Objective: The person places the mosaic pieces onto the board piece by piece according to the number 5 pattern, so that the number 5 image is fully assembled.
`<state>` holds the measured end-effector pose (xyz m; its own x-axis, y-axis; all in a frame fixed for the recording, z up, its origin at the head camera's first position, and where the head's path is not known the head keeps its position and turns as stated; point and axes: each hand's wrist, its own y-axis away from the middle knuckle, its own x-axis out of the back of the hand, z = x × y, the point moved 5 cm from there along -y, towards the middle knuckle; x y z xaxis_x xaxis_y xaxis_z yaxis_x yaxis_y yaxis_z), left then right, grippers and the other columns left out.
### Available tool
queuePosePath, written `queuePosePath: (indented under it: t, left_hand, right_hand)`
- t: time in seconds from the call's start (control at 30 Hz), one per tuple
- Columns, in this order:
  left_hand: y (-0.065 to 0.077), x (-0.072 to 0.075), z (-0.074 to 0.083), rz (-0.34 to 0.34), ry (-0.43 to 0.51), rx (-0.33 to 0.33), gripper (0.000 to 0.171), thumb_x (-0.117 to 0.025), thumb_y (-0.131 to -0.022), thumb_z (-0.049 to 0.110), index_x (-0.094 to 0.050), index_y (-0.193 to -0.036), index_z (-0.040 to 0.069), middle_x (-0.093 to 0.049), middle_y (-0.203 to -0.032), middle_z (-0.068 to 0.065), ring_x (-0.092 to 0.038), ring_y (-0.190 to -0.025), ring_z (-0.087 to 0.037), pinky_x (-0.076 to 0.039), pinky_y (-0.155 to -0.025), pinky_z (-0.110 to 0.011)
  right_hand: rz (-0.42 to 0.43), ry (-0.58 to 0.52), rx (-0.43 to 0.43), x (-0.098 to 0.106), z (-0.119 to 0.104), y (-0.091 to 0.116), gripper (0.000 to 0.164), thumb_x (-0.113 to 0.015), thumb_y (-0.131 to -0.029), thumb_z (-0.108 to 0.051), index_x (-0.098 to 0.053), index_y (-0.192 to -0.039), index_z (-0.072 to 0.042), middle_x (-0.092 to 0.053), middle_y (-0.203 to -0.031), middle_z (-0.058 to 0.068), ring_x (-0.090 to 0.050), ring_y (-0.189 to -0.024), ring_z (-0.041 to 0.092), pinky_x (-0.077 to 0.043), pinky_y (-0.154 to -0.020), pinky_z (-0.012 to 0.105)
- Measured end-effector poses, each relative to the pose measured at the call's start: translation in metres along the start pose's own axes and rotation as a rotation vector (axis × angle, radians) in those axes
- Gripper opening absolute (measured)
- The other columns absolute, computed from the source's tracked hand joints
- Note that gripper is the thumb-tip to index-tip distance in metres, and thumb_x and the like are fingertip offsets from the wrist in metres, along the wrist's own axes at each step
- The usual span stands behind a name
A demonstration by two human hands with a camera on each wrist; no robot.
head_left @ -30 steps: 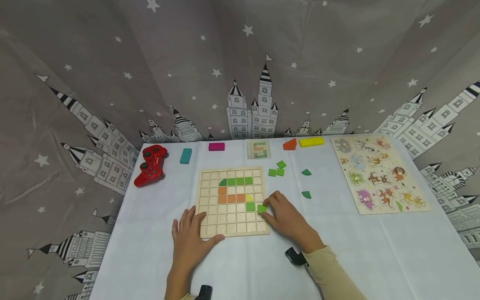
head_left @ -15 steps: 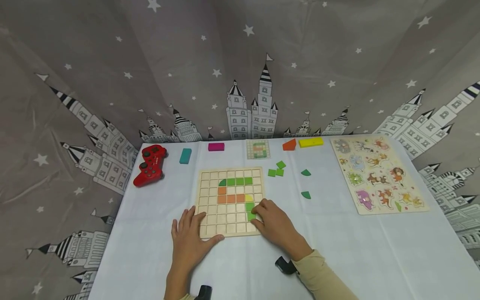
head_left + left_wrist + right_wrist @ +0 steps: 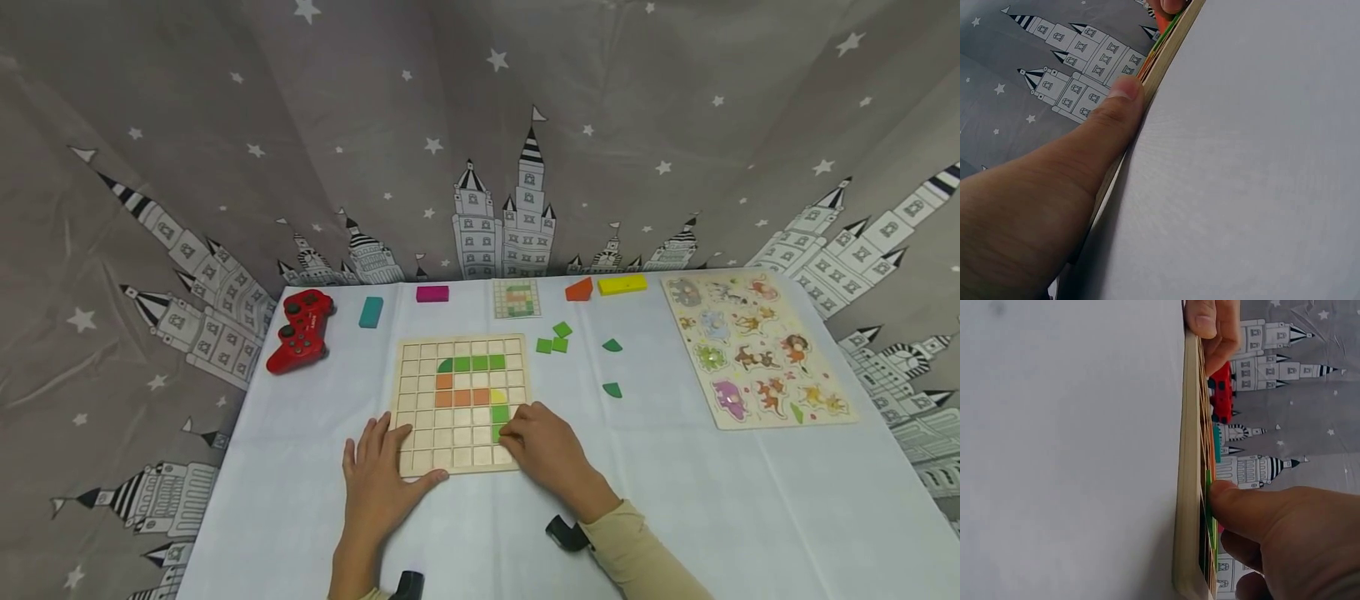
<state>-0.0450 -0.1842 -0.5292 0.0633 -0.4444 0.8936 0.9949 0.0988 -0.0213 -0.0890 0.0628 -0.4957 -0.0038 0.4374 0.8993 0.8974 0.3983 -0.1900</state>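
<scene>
A wooden grid board (image 3: pixel 431 437) lies on the table, with green, orange and yellow tiles in some of its cells. My left hand (image 3: pixel 378 479) rests at the board's lower left corner, fingers spread and thumb along the front edge; the left wrist view shows that thumb (image 3: pixel 1124 94) against the wooden rim. Over the right part of the board, my right hand (image 3: pixel 551 454) has thumb and fingertips at a green square tile (image 3: pixel 496 433), just below another green square (image 3: pixel 499 413). In the right wrist view the thumb touches the green tile (image 3: pixel 1209 503); the other fingers are curled, partly hidden.
Loose green squares (image 3: pixel 553 343) and two green quarter-round tiles (image 3: pixel 612 389) lie right of the board. Behind it is a pattern card (image 3: pixel 517 298). A red game controller (image 3: pixel 302 332), coloured blocks (image 3: pixel 621 285) and an animal puzzle board (image 3: pixel 757 350) stand around.
My right hand has carried the green square tile left from the board's right side into the cell below the other green square. Its fingertips have since drawn together over it. My left hand stayed still.
</scene>
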Motion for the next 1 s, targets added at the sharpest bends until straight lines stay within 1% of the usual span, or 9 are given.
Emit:
queuePosePath:
  t: [0.17,0.3,0.43,0.5,0.6,0.67,0.73,0.87,1.0]
  left_hand:
    - [0.0,0.002,0.002,0.03,0.007,-0.014,0.097,-0.082,-0.066,0.072,-0.056,-0.138,0.012,-0.037,-0.161,-0.021,-0.023,-0.153,-0.042,-0.008,-0.121,-0.07]
    - [0.001,0.002,0.003,0.041,0.006,-0.023,0.096,-0.082,-0.065,0.071,-0.057,-0.137,0.012,-0.038,-0.16,-0.021,-0.025,-0.152,-0.043,-0.009,-0.121,-0.07]
    - [0.001,0.002,0.003,0.035,0.01,-0.021,0.096,-0.082,-0.066,0.071,-0.057,-0.137,0.012,-0.037,-0.16,-0.021,-0.024,-0.152,-0.043,-0.008,-0.121,-0.07]
    - [0.001,0.002,0.002,0.026,0.012,-0.017,0.096,-0.082,-0.066,0.071,-0.056,-0.138,0.012,-0.036,-0.161,-0.021,-0.023,-0.153,-0.043,-0.007,-0.121,-0.07]
    - [0.001,0.004,0.002,0.021,0.009,-0.009,0.097,-0.082,-0.066,0.07,-0.056,-0.139,0.012,-0.035,-0.161,-0.021,-0.022,-0.153,-0.042,-0.006,-0.122,-0.069]
    - [0.0,0.006,0.002,0.025,0.009,-0.004,0.097,-0.083,-0.066,0.07,-0.055,-0.139,0.012,-0.035,-0.161,-0.021,-0.022,-0.153,-0.042,-0.006,-0.122,-0.069]
    - [0.0,0.007,0.002,0.028,0.008,0.0,0.096,-0.083,-0.066,0.069,-0.056,-0.138,0.012,-0.036,-0.161,-0.021,-0.022,-0.153,-0.043,-0.006,-0.122,-0.069]
    - [0.0,0.004,0.002,-0.007,0.01,0.007,0.098,-0.08,-0.067,0.073,-0.054,-0.14,0.013,-0.034,-0.163,-0.02,-0.02,-0.155,-0.041,-0.005,-0.123,-0.069]
    - [0.0,0.003,0.001,-0.026,0.004,0.013,0.1,-0.077,-0.067,0.077,-0.053,-0.142,0.015,-0.032,-0.164,-0.019,-0.018,-0.156,-0.04,-0.003,-0.123,-0.068]
  right_hand:
    - [-0.001,0.003,-0.009,0.005,0.001,0.001,0.008,-0.083,-0.085,-0.027,-0.083,-0.09,-0.02,-0.065,-0.08,-0.011,-0.044,-0.07,0.005,-0.037,-0.058,0.015]
    - [-0.025,-0.001,-0.017,0.01,0.005,0.002,0.007,-0.083,-0.085,-0.027,-0.083,-0.089,-0.021,-0.066,-0.08,-0.013,-0.045,-0.071,0.004,-0.038,-0.059,0.015]
    - [-0.057,-0.033,-0.069,0.016,0.023,-0.003,0.009,-0.082,-0.087,-0.028,-0.083,-0.091,-0.02,-0.067,-0.084,-0.012,-0.051,-0.077,0.006,-0.046,-0.065,0.02]
    - [-0.071,-0.039,-0.131,0.019,0.04,-0.009,0.017,-0.079,-0.089,-0.029,-0.081,-0.102,-0.018,-0.068,-0.09,-0.007,-0.056,-0.082,0.009,-0.051,-0.072,0.025]
    - [-0.075,-0.016,-0.235,0.024,0.069,-0.025,0.039,-0.076,-0.093,-0.033,-0.071,-0.126,-0.013,-0.068,-0.107,0.003,-0.062,-0.095,0.018,-0.056,-0.085,0.036]
    - [-0.087,0.0,-0.29,0.025,0.088,-0.037,0.053,-0.072,-0.095,-0.036,-0.061,-0.14,-0.011,-0.065,-0.118,0.01,-0.063,-0.103,0.024,-0.056,-0.092,0.042]
    - [-0.097,0.023,-0.321,0.026,0.102,-0.047,0.061,-0.07,-0.097,-0.038,-0.052,-0.148,-0.01,-0.061,-0.125,0.014,-0.061,-0.109,0.028,-0.055,-0.097,0.046]
    - [-0.135,0.068,-0.351,0.027,0.118,-0.055,0.062,-0.069,-0.097,-0.039,-0.052,-0.148,-0.007,-0.058,-0.128,0.018,-0.059,-0.111,0.03,-0.054,-0.098,0.048]
    - [-0.127,0.064,-0.386,0.028,0.119,-0.053,0.052,-0.072,-0.095,-0.037,-0.063,-0.135,-0.006,-0.058,-0.127,0.017,-0.058,-0.113,0.031,-0.054,-0.099,0.048]
